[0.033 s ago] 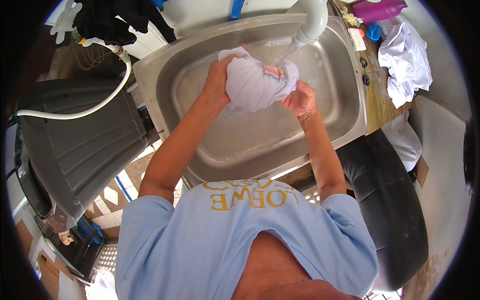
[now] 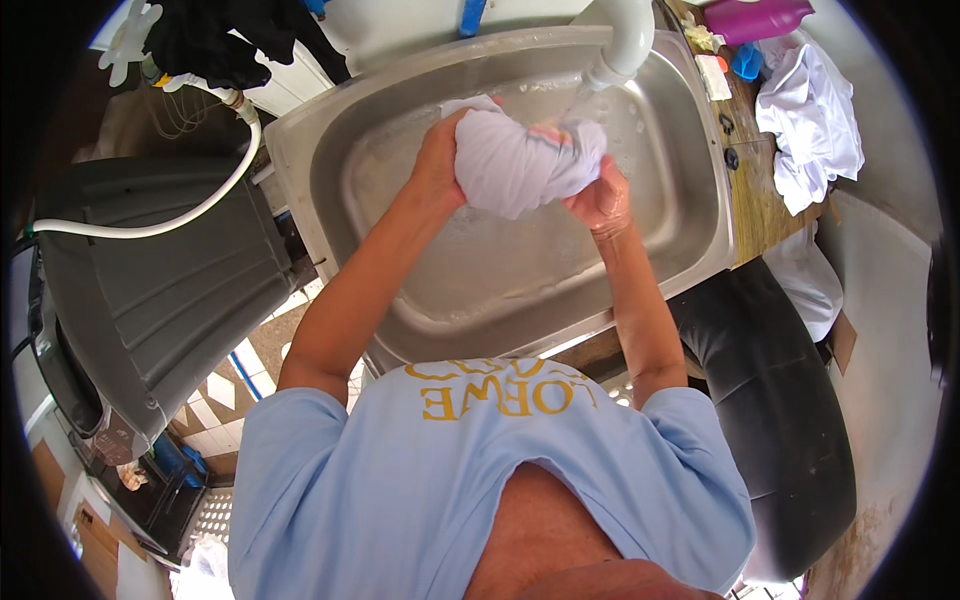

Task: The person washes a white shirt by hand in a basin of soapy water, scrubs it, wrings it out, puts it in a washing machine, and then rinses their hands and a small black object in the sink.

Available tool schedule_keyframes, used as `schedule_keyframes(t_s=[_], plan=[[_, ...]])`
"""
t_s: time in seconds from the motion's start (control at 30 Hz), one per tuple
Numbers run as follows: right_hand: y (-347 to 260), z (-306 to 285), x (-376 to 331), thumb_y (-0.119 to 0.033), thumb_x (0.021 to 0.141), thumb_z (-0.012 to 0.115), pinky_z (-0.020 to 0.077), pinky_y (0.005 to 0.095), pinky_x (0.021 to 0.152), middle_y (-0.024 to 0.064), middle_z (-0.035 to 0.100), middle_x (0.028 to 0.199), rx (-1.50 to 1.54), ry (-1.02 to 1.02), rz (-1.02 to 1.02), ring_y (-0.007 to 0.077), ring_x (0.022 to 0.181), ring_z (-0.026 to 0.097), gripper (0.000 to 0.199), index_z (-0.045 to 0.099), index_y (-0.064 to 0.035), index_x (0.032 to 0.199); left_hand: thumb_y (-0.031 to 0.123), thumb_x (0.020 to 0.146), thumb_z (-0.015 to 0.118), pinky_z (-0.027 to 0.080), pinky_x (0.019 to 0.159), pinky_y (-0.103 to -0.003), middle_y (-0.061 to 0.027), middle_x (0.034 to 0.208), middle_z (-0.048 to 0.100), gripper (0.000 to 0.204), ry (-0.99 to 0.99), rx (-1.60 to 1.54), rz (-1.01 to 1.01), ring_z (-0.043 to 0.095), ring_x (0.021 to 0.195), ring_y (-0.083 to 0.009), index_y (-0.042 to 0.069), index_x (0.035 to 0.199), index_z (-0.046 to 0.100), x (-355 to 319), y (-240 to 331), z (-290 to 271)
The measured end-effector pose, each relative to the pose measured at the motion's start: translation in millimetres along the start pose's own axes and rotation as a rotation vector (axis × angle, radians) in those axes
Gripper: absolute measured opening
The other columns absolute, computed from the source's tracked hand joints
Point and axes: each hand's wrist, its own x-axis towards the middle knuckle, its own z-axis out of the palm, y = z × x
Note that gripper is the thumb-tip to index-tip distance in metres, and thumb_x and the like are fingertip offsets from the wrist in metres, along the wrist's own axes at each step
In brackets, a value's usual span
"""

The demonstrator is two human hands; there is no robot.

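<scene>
Wet steel sink (image 2: 330, 150) — beside it, wooden counter (image 2: 752, 205) bearing white cloth (image 2: 810, 120), purple bottle (image 2: 755, 18).

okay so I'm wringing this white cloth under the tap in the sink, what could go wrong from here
The white cloth is bunched between your left hand and right hand, right under the white tap. Water hitting the bundle could splash over the sink rim. Drips might reach the white garment on the wooden counter. A wet grip could slip, dropping the cloth into the basin.
</scene>
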Motion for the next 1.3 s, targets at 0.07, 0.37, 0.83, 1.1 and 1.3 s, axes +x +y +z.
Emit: schedule_keyframes(t_s=[0.07,0.37,0.83,1.1,1.3], plan=[[4,-10,7,-0.047,0.081,0.06,0.0392,0.0453,0.1,0.0158,0.049,0.133,0.067,0.057,-0.217,0.0325,0.124,0.045,0.063,0.049,-0.0044,0.125,0.021,0.081,0.054,0.052,0.085,-0.04,-0.0133,0.104,0.064,0.033,-0.005,-0.19,-0.137,0.063,0.094,-0.0256,0.002,0.108,0.058,10,-15,-6],[-30,63,43,-0.001,0.073,0.06,0.0516,0.0496,0.082,0.0157,0.058,0.103,-0.058,0.085,-0.661,0.0327,0.097,0.058,0.054,0.042,-0.0133,0.123,0.04,0.09,0.045,0.048,0.089,-0.045,-0.0124,0.12,0.057,0.05,-0.016,-0.228,0.03,0.057,0.107,-0.0286,0.002,0.121,0.051,22,-31,2],[14,54,47,-0.001,0.077,0.065,0.0541,0.0355,0.066,0.0126,0.061,0.089,-0.194,0.482,-0.496,0.0225,0.079,0.063,0.032,0.048,-0.0076,0.104,0.004,0.07,0.074,0.053,0.073,-0.03,-0.005,0.093,0.062,0.033,0.213,0.267,0.614,0.061,0.085,-0.0147,0.005,0.098,0.057,6,-10,11],[23,26,54,-0.024,0.088,0.055,0.053,0.0379,0.08,0.0118,0.06,0.104,-0.189,0.112,0.023,0.0238,0.094,0.061,0.027,0.052,-0.0088,0.11,0.008,0.057,0.072,0.051,0.071,-0.034,-0.0053,0.087,0.065,0.023,-0.033,1.071,1.315,0.062,0.082,-0.0251,0.013,0.077,0.064,-7,-12,27],[-8,-2,57,-0.018,0.088,0.058,0.0516,0.0313,0.081,0.0042,0.057,0.101,-0.57,-0.125,0.271,0.0161,0.09,0.059,0.021,0.057,-0.0104,0.108,0.011,0.055,0.073,0.05,0.067,-0.035,0.0001,0.087,0.063,0.023,-0.187,1.38,1.473,0.062,0.082,-0.0243,0.016,0.074,0.061,-42,-36,43]])
